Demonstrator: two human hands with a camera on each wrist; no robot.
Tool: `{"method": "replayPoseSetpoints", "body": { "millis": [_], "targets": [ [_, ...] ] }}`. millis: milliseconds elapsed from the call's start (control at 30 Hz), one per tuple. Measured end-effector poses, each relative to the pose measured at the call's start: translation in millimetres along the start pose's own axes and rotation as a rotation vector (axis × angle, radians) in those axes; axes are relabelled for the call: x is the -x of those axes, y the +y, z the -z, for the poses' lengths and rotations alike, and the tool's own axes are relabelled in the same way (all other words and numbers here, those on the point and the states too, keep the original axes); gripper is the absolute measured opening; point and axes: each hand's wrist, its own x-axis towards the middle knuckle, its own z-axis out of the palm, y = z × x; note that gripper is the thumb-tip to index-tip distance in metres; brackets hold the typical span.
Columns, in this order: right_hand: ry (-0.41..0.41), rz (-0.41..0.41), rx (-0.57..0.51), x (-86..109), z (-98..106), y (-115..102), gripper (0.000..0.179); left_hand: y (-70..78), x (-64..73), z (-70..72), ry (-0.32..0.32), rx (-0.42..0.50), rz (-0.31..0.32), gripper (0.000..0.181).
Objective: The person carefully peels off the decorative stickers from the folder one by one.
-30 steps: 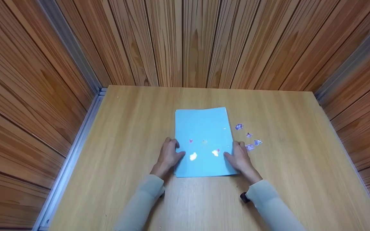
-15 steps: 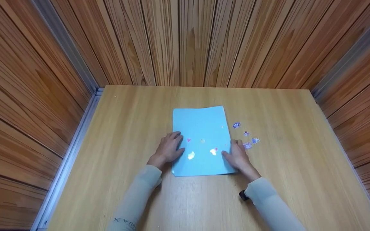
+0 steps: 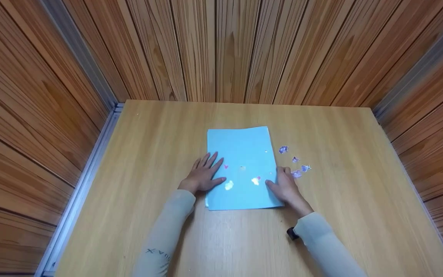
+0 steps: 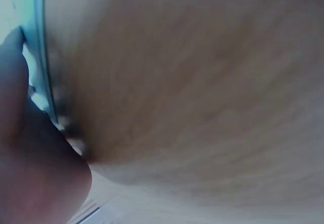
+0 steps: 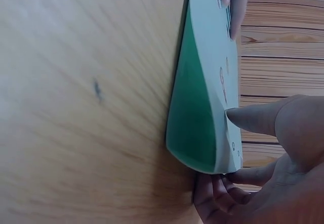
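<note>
A light-blue folder lies on the table, with small white and pink sticker-like shapes on its top. My left hand rests on its left edge with the fingers spread fairly straight. At the opposite edge, my right hand pinches the folder, thumb on top and fingers curled at the side. In the right wrist view, the folder's near end gapes and its greenish inside shows. Only part of the left hand appears in the blurred left wrist view, beside the folder's edge.
Several small purple sticker-like pieces lie on the wooden table just right of the folder and right hand. Wood-plank walls stand behind and at both sides. A metal rail runs along the left edge.
My left hand has gone from gripping the folder's left edge to lying on it with fingers spread. The right hand keeps its hold, and the folder stays in about the same place.
</note>
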Motion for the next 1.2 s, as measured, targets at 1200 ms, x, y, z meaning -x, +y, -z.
{"method": "replayPoseSetpoints", "body": {
  "millis": [1200],
  "targets": [
    [-0.037, 0.212, 0.048, -2.3, -4.5, -14.0, 0.035, -0.7, 0.0, 4.6, -0.065, -0.011, -0.004, 0.078]
  ]
}}
